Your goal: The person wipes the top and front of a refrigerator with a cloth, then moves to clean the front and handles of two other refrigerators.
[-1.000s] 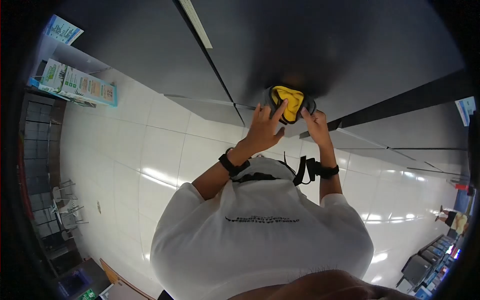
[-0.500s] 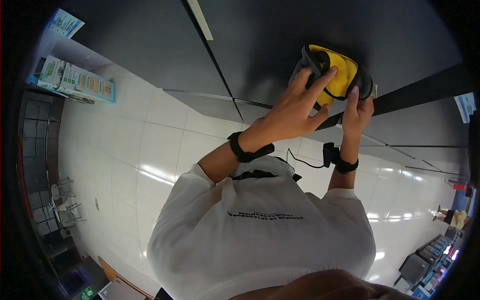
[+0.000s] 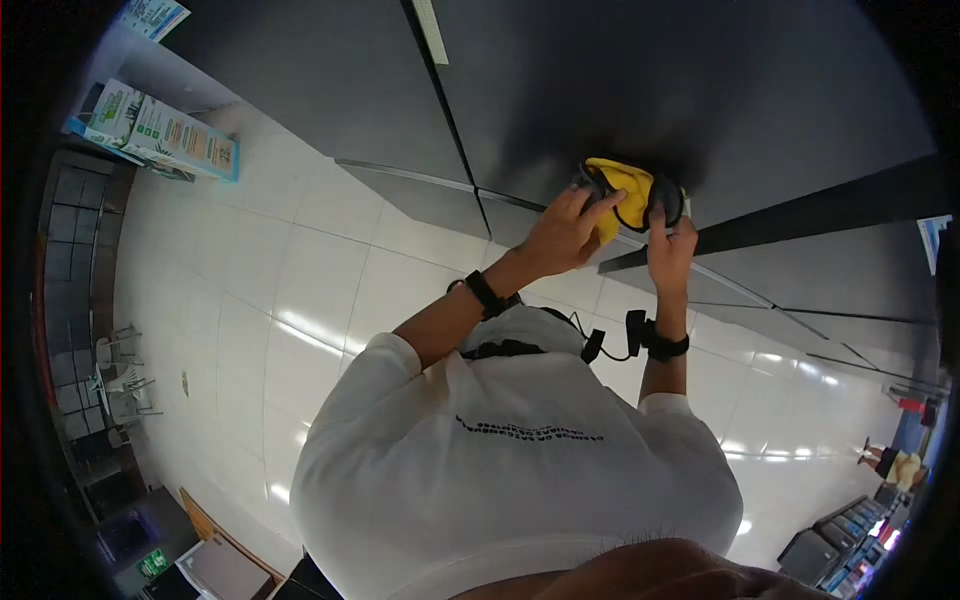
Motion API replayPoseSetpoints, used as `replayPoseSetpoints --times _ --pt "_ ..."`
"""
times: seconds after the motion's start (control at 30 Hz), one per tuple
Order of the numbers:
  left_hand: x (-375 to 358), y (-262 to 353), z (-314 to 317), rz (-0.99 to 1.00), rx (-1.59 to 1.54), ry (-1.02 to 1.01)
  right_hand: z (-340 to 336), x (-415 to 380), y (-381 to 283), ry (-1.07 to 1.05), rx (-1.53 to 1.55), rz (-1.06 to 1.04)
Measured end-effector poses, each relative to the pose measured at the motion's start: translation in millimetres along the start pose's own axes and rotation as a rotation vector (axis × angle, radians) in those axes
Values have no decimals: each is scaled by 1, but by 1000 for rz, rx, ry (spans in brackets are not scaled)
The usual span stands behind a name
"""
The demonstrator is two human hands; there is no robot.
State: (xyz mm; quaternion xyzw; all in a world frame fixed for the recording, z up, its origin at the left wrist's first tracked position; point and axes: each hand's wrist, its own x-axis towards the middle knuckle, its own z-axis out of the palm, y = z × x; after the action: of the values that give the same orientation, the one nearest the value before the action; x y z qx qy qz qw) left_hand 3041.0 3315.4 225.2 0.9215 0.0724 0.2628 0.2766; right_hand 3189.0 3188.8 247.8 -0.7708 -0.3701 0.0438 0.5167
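Observation:
A yellow and grey cleaning cloth with dark edging is bunched up in front of a dark grey appliance-like panel. My left hand grips the left part of the cloth, its fingers curled over the grey and yellow folds. At the opposite end, my right hand pinches the dark grey part, thumb on the near side. Some of the fingers are hidden behind the cloth. Black straps circle both wrists, and a small black device with a thin cable sits by the right one.
A dark vertical gap and a pale strip run along the panel. Lower drawer fronts extend to the right. A printed carton stands at the left. Chairs and a person are far off on the tiled floor.
Both hands have moved with the cloth down and to the left in the view, closer to my body. My left fingers, spread before, are now more curled around the cloth.

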Motion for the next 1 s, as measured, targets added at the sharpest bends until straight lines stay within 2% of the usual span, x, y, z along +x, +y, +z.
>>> replayPoseSetpoints --times 0.07,0.1,0.13,0.17,0.2,0.27,0.33,0.4,0.43,0.47,0.5,0.53,0.57,0.6,0.67,0.7,0.77,0.83,0.9,0.93,1.0 --pt "-9 -10 14 27 60 9 12 -5 15 -84 -149 -9" --pt "-15 -12 26 -119 -97 -43 18 -10 20 -150 -35 -43" --pt "-20 -12 37 -266 -254 -94 27 -13 26 -142 -71 -105" --pt "-24 -12 50 -276 -405 -75 37 -15 39 -153 -27 -141" --pt "-23 -13 57 -284 -404 -69 42 -16 41 -167 19 -174" --pt "-21 -16 68 -377 -536 -77 39 -17 44 -197 16 -132" --pt "-1 -5 46 -420 -564 -94 38 -17 43 -207 15 -94" --pt "25 18 14 -367 -673 -154 32 -18 53 21 42 -37" --pt "37 24 5 -182 -557 -80 27 -14 65 179 -100 -86" --pt "46 30 -1 2 -443 -9 17 -8 54 309 -70 -118" --pt "56 40 -8 7 -454 -19 3 -6 28 327 -5 -14" --pt "68 50 -16 136 -486 40 -8 2 7 353 110 -149" --pt "72 58 -20 269 -521 101 -12 2 1 436 153 -169" --pt "68 59 -27 288 -535 102 -13 0 -9 514 197 -199" --pt "76 66 -26 324 -520 151 -22 6 -22 542 94 -204" --pt "77 67 -26 288 -532 107 -26 9 -27 554 14 -200" --pt "81 61 -20 308 -503 75 -21 10 -20 552 49 -191" --pt "75 46 3 285 -424 -52 -12 3 11 535 96 -164" --pt "65 32 31 274 -365 -71 -5 -5 49 432 223 8" --pt "62 26 40 274 -306 -91 -4 -10 64 389 107 62" --pt "53 4 58 256 -258 -155 8 -17 105 379 17 29"
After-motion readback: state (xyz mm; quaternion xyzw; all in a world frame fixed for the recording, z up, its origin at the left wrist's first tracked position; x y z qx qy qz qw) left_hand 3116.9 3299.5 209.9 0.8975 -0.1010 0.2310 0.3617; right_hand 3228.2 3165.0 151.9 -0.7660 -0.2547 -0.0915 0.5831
